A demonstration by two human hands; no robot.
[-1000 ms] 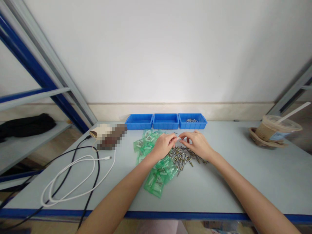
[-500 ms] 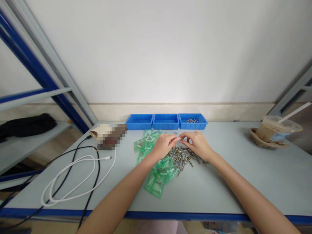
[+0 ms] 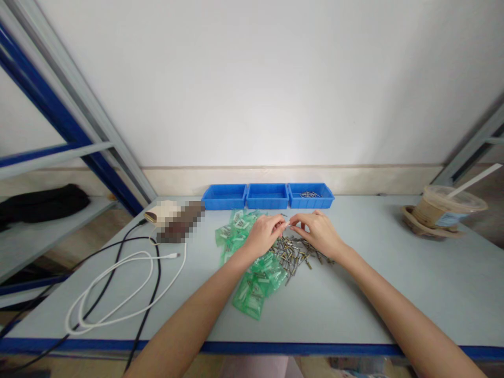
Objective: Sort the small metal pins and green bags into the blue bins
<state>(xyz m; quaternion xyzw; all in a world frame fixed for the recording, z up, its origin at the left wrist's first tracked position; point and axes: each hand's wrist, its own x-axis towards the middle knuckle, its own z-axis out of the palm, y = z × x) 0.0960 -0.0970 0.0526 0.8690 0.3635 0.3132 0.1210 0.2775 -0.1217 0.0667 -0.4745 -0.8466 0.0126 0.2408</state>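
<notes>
My left hand (image 3: 264, 234) and my right hand (image 3: 319, 231) meet fingertip to fingertip above a pile of small metal pins (image 3: 294, 252) on the grey table (image 3: 378, 294). Between the fingertips is a tiny pale piece (image 3: 288, 224), pinched by both hands; what it is I cannot tell. A heap of green plastic bags (image 3: 252, 262) with small parts lies under and left of my left hand. Behind the hands stand three blue bins (image 3: 268, 195) in a row; the right one holds a few metal pieces (image 3: 309, 195).
A white cable (image 3: 118, 283) and a black cable (image 3: 149, 294) loop over the table's left side. A beige pouch (image 3: 160, 212) lies by a blurred object. An iced drink cup (image 3: 444, 209) with a straw sits at the far right. Blue shelf frames flank the table.
</notes>
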